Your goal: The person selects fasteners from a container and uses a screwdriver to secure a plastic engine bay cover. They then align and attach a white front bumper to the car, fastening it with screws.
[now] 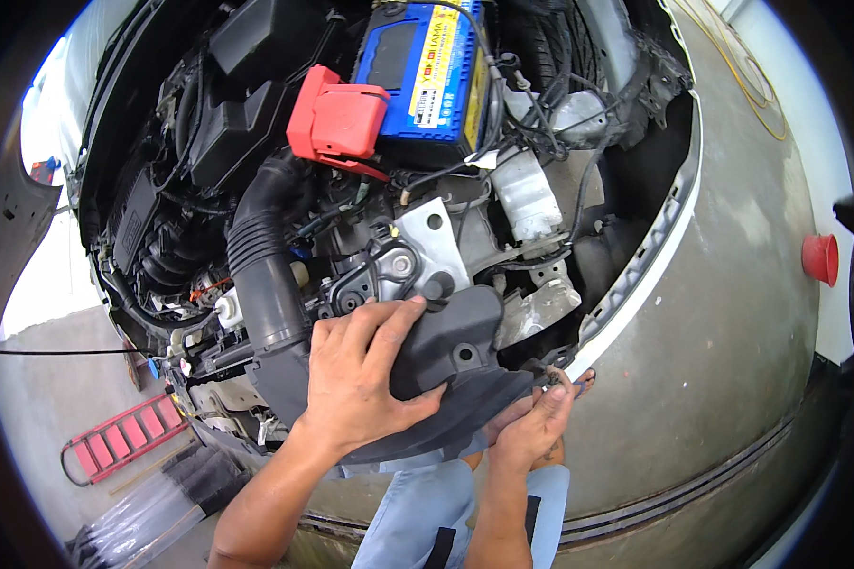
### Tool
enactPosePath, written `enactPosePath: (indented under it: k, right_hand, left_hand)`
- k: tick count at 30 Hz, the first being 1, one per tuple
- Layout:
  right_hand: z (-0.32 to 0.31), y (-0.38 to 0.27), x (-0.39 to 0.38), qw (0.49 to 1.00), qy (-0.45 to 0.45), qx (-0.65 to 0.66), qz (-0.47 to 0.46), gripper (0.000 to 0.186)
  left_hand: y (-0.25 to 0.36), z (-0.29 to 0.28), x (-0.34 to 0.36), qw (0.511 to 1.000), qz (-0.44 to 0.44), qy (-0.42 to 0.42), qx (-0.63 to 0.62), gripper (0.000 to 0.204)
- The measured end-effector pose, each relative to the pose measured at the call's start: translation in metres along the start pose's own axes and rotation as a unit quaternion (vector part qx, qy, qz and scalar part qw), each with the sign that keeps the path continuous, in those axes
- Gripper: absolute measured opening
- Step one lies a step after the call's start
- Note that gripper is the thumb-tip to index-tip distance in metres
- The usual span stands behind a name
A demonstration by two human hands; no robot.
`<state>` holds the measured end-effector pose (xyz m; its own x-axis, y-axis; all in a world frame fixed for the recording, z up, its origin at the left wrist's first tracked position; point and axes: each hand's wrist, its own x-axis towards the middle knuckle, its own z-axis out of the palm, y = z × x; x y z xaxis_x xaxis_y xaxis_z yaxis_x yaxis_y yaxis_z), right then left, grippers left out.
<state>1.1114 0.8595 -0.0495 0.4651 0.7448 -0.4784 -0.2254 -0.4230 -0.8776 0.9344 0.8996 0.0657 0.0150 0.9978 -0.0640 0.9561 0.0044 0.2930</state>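
My left hand point(359, 384) lies spread on a black plastic air intake housing point(470, 327) at the front of a car's engine bay. Its fingertips reach a round dark rubber knob point(437, 285) beside a silver metal bracket point(432, 237). At the housing's right end, my right hand point(531, 431) is closed in a pinch near the front tip of the white fender edge point(626, 294). Something small and dark shows at its fingertips, too small to name. A ribbed black air hose point(261, 242) runs from the housing toward the back.
Behind the housing sits a blue car battery point(455, 104) with a red terminal cover point(337, 119). Cables cross the bay at right. A red step ladder point(128, 436) and plastic-wrapped dark items point(161, 498) lie on the floor at left. A red bucket-like container point(819, 260) is far right.
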Motion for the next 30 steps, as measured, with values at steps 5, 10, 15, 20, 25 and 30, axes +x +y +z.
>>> enactPosePath:
  k: [5,10,15,20,25,30]
  right_hand:
    - [0.006,0.001,0.006,1.0,-0.007,-0.021,-0.01,0.048]
    - [0.001,0.003,0.007,0.994,-0.031,-0.011,0.104,0.049]
    - [0.002,0.006,0.008,0.997,-0.023,-0.036,0.062,0.049]
    - [0.002,0.006,0.01,0.995,-0.033,-0.065,0.065,0.05]
    - [0.0,0.005,0.008,0.995,-0.041,-0.061,0.061,0.05]
    - [0.0,0.004,0.007,0.997,-0.043,-0.054,0.037,0.05]
  left_hand:
    - [-0.006,-0.006,-0.006,0.999,0.0,-0.044,0.009,0.095]
    - [-0.005,0.003,-0.012,0.999,0.016,-0.023,0.041,0.085]
    - [0.008,0.014,-0.017,0.998,-0.032,0.007,0.045,0.076]
    - [0.012,0.022,-0.014,0.997,-0.046,0.045,0.042,0.072]
    - [0.013,0.021,-0.011,0.995,-0.038,0.092,0.004,0.067]
    - [0.011,0.02,-0.011,0.994,-0.029,0.101,-0.014,0.066]
